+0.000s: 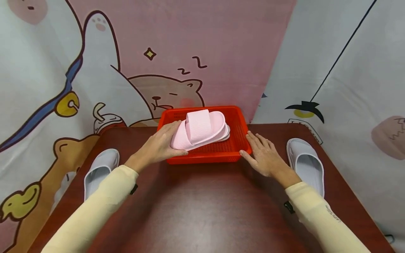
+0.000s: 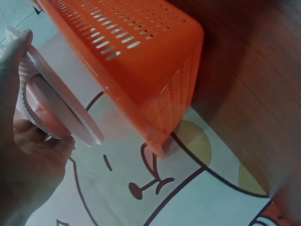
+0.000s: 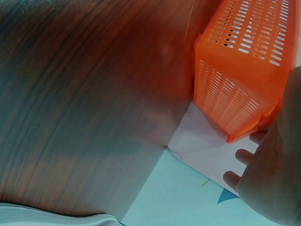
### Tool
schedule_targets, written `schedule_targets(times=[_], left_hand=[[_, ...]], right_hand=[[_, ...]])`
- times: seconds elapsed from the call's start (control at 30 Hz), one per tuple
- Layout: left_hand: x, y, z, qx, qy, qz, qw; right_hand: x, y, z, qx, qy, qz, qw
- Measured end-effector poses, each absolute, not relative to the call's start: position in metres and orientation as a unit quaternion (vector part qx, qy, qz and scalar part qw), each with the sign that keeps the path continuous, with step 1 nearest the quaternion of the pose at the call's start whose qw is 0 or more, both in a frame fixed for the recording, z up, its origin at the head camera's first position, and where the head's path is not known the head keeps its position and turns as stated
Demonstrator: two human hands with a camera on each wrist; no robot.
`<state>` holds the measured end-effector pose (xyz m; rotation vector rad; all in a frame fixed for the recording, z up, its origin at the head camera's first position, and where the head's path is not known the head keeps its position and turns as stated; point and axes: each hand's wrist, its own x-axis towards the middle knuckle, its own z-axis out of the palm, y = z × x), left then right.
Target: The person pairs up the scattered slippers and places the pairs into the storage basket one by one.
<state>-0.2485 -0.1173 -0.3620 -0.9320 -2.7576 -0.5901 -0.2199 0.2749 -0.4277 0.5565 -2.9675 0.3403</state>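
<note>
A pair of pink slippers (image 1: 200,127), one stacked on the other, is held over the red plastic basket (image 1: 205,160). My left hand (image 1: 159,143) grips them at the left end, thumb on the near side and fingers on the far side. The left wrist view shows the slippers (image 2: 61,99) edge-on between thumb and fingers, above the basket rim. At the basket's right side, my right hand (image 1: 265,156) has its fingers extended, fingertips right at the rim. Part of the basket floor is hidden beneath the slippers.
A grey clog (image 1: 102,167) stands at the table's left edge, and another grey clog (image 1: 306,167) at the right edge beside my right forearm. The brown table (image 1: 199,211) reaches back to a cartoon-printed cloth (image 1: 240,52) behind the basket.
</note>
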Motion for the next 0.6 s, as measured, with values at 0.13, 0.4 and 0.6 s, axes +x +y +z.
schedule_targets(times=[0.13,0.4,0.6], left_hand=[[-0.262,-0.114,-0.366,-0.302,-0.932,-0.189,0.068],[-0.284,-0.108,-0.378,-0.305,-0.939,-0.158,0.021],[-0.294,-0.100,-0.388,-0.306,-0.944,-0.119,-0.030]], right_hand=[[-0.220,0.274,-0.428,0.181,-0.976,0.108,0.046],[-0.220,0.274,-0.427,0.181,-0.977,0.112,0.032],[-0.220,0.274,-0.428,0.184,-0.976,0.112,0.039]])
